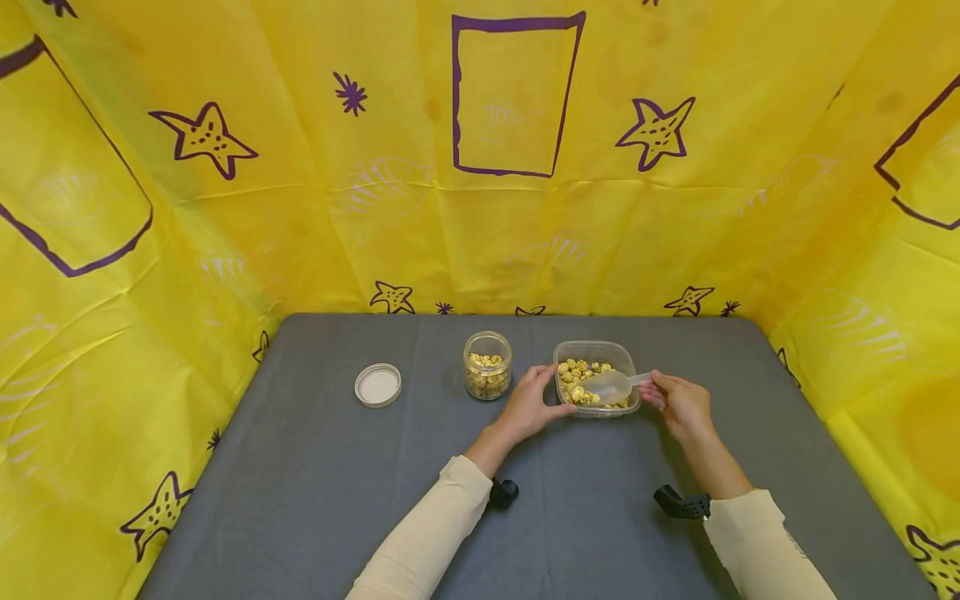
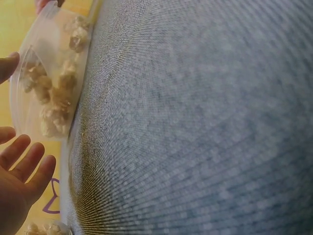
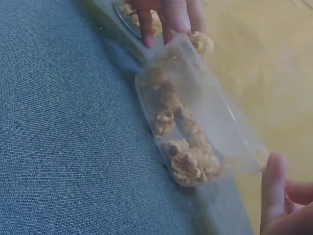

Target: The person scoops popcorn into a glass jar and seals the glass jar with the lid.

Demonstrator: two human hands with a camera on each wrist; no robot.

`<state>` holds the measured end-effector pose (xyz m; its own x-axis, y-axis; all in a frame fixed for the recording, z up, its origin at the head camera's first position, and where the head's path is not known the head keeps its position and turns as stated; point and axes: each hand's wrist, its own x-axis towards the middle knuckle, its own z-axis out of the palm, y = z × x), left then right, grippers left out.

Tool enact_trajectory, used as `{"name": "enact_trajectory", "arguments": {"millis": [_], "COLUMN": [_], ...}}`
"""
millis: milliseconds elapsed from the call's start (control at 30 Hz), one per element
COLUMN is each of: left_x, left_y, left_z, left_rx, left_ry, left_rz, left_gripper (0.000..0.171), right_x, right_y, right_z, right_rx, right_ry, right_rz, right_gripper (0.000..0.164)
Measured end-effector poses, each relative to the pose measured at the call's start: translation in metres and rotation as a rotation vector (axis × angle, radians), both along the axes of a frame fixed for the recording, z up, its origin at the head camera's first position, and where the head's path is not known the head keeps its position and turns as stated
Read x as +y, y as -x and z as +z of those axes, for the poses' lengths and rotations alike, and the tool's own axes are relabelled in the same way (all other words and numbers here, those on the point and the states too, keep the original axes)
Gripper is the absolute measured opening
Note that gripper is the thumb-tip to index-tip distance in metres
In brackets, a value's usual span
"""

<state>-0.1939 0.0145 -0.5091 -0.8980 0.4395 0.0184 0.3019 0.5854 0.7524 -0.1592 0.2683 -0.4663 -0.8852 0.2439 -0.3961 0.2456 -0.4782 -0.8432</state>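
A clear plastic container (image 1: 596, 414) of popcorn (image 1: 573, 371) stands right of the middle of the table. My left hand (image 1: 531, 404) rests at its left side, thumb and fingers spread and fairly straight along the rim. In the left wrist view the left fingers (image 2: 41, 178) look extended beside the container wall. My right hand (image 1: 681, 404) pinches the handle of a translucent scoop (image 1: 609, 387). The scoop's bowl lies inside the container among the popcorn. From the right wrist view, the right thumb (image 3: 275, 181) presses by the handle end.
An open glass jar (image 1: 487, 377) partly filled with popcorn stands left of the container. Further left a round lid (image 1: 378, 386) lies on the grey table (image 1: 315, 500). Yellow patterned cloth (image 1: 405, 233) hangs behind the table and at both sides.
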Motion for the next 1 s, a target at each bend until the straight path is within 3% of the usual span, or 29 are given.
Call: {"name": "enact_trajectory", "arguments": {"millis": [200,500,1000], "left_x": [0.0004,0.0005,0.0001], "left_y": [-0.0005,0.0001,0.0002], "left_z": [0.0002,-0.0010,-0.0010], "left_rx": [0.000,0.018,0.005], "left_ry": [0.000,0.003,-0.009], "left_rz": [0.001,0.004,0.000], "left_gripper": [0.082,0.082,0.081], "right_x": [0.0045,-0.0006,0.0059], "right_y": [0.0002,-0.0018,0.0024], "right_z": [-0.0014,0.0027,0.0017], "right_rx": [-0.025,0.019,-0.053], "right_ry": [0.045,-0.006,0.132], "right_rz": [-0.005,0.054,0.004], "right_gripper": [0.038,0.033,0.037]}}
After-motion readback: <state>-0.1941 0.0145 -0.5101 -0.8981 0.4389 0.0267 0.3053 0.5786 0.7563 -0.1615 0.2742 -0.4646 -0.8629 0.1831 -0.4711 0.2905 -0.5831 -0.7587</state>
